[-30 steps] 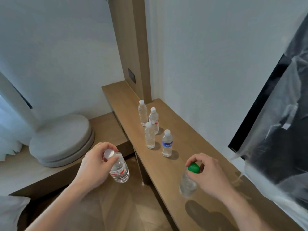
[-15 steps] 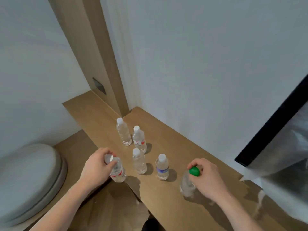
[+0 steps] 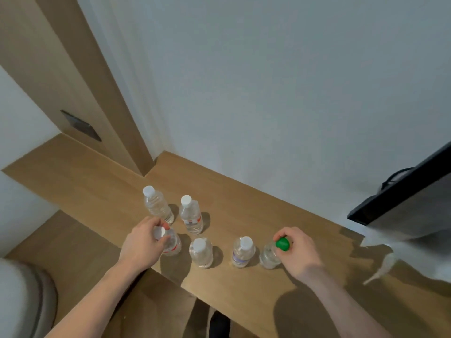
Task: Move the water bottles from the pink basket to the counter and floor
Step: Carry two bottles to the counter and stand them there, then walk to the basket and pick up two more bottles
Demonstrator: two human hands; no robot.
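My left hand (image 3: pixel 142 241) grips a white-capped, red-labelled bottle (image 3: pixel 172 243) by its top, at the near left edge of the wooden counter (image 3: pixel 244 191). My right hand (image 3: pixel 296 252) holds a green-capped clear bottle (image 3: pixel 269 256) by its cap; the bottle's base sits on or just above the counter. Between my hands stand a plain white-capped bottle (image 3: pixel 201 252) and a blue-labelled bottle (image 3: pixel 242 251). Behind them stand two more, a clear one (image 3: pixel 157 207) and a red-labelled one (image 3: pixel 191 214). The pink basket is out of view.
A wooden pillar (image 3: pixel 80 89) with a dark wall plate (image 3: pixel 81 125) rises at the counter's back left. A black screen (image 3: pixel 402 198) with plastic wrap hangs at the right. A grey round cushion (image 3: pixel 22 301) lies at lower left on a lower wooden bench (image 3: pixel 61 235).
The view swung right and closer to the counter. My left hand carried its bottle in over the counter edge, beside the row. My right hand lowered the green-capped bottle toward the counter.
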